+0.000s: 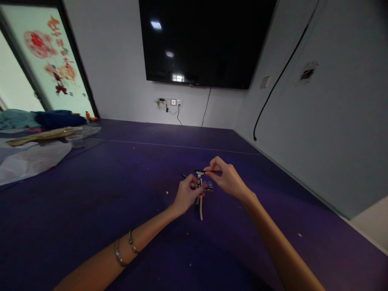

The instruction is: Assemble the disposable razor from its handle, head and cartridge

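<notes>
A small T-shaped, razor-like tool (199,174) with a silver head and a dark bar across its top is held upright between my hands. Closed around its handle is my left hand (187,194), which wears two bracelets at the forearm. My right hand (226,176) pinches the right end of the dark bar; the fingertips partly hide it. Beneath my left fingers a cream-coloured stick (201,210) points toward me, but I cannot tell whether they touch it. Just right of those fingers is a small clear-and-dark packet (209,186). A dark thin stick end (184,176) shows behind my left hand.
The purple surface (121,226) has small white scraps on it. Plastic sheeting (39,159), a flat tan piece (45,135) and blue cloth (59,119) lie at the far left. A large television (206,40) hangs on the wall; a black cable (281,72) dangles at right.
</notes>
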The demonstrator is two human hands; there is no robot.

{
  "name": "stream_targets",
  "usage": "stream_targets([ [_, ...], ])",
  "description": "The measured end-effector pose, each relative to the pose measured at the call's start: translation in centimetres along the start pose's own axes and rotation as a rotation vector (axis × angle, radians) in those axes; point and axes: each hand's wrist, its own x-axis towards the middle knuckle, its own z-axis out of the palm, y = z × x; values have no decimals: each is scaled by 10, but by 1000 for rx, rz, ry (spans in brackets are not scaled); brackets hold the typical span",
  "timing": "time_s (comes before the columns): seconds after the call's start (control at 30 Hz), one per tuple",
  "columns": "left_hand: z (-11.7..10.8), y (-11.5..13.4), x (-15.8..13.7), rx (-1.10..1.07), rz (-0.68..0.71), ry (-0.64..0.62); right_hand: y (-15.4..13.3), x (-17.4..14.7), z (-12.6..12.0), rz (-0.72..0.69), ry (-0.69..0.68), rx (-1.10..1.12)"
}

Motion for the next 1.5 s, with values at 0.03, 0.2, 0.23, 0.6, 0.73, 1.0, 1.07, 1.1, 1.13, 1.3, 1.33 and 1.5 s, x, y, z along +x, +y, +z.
stream_targets([
  [0.03,-1,0,1,-5,1,9,1,0,0,4,-2,21],
  [0.2,-6,-2,11,-90,9,44,7,2,-5,21,80,50],
  [0.23,-8,-2,13,-107,18,44,10,2,-6,28,113,44],
  [0.6,-19,14,25,-14,99,58,22,1,12,147,-198,-88],
  [0.73,-19,21,23,-22,84,14,19,-2,29,124,-289,-76],
  [1.0,-25,22,32,40,50,-80,18,-3,50,118,-189,-84],
  [1.07,-38,19,40,156,-8,-103,20,-4,52,178,-157,-95],
  [1.1,-47,18,44,233,-51,-130,23,-4,54,224,-145,-109],
  [1.13,-56,19,48,326,-75,-196,26,-5,56,276,-144,-129],
  [1.3,-98,37,60,510,-123,-172,48,-14,72,476,-315,-245],
  [1.33,-102,41,61,515,-127,-152,51,-15,75,491,-354,-257],
  [1.5,-109,53,61,490,-151,-126,57,-16,80,547,-428,-278],
])
